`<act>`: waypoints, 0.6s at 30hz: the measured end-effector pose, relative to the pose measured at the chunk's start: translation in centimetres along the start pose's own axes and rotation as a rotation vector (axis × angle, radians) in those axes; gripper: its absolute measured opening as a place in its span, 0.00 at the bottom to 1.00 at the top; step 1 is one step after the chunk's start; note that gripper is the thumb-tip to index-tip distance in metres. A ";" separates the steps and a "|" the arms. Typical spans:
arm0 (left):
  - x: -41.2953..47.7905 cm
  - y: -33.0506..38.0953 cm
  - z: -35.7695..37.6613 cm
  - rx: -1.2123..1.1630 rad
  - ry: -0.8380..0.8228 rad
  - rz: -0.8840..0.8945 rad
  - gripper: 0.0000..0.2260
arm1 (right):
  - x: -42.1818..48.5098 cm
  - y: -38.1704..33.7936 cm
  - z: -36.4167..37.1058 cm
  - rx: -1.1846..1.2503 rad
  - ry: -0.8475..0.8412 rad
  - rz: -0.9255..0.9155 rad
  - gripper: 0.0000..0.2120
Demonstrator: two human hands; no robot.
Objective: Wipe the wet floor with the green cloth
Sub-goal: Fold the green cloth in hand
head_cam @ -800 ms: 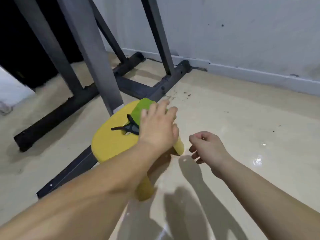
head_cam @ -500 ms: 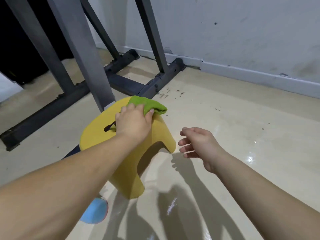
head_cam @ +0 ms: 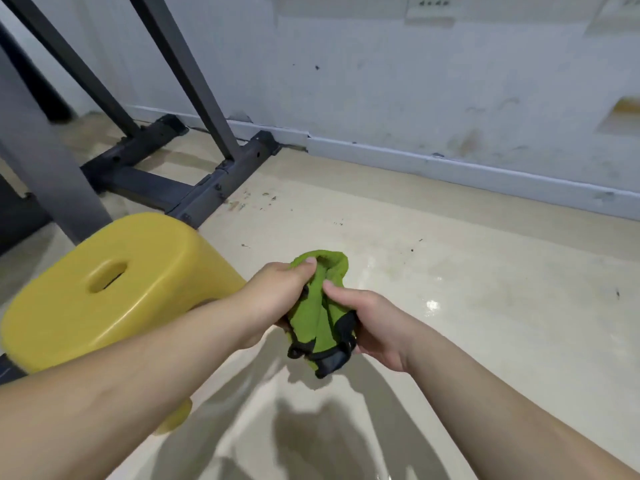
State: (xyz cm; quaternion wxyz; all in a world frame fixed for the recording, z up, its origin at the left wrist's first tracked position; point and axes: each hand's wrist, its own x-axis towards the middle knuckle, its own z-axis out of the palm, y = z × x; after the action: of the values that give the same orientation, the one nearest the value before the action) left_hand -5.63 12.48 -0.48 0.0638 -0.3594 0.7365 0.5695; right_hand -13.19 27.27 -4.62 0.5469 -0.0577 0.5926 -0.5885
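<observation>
The green cloth (head_cam: 320, 306), edged with black trim, hangs bunched in the air between both hands, above the floor. My left hand (head_cam: 273, 299) grips its upper left part, thumb over the top fold. My right hand (head_cam: 367, 320) pinches its right side and holds the lower black edge. The beige floor (head_cam: 450, 306) below and to the right is glossy, with wet glints.
A yellow plastic stool (head_cam: 114, 289) with a slot in its seat stands at the left, under my left forearm. Behind it is a dark metal frame (head_cam: 194, 192) with slanted legs. A white wall and skirting (head_cam: 450, 168) run along the back.
My left hand lifted the cloth off the stool and carried it right, in front of me. My right hand, empty before, has taken hold of the cloth. The view shifted right.
</observation>
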 end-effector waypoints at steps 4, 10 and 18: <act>0.1 2.8 4.1 -0.001 -0.092 -0.017 0.14 | -2.8 0.6 -5.1 0.137 0.227 -0.010 0.17; -1.2 8.2 8.5 0.251 -0.066 -0.089 0.17 | -8.9 -0.5 -14.0 -0.010 0.478 -0.031 0.06; -4.8 16.3 9.4 0.297 -0.003 0.061 0.09 | -16.0 0.2 -16.7 0.201 0.430 0.032 0.07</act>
State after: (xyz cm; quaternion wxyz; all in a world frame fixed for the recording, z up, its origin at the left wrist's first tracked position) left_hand -14.91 24.53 11.58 0.1002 -0.3227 0.8230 0.4566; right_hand -18.65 49.31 -0.37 0.4201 0.1331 0.6349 -0.6346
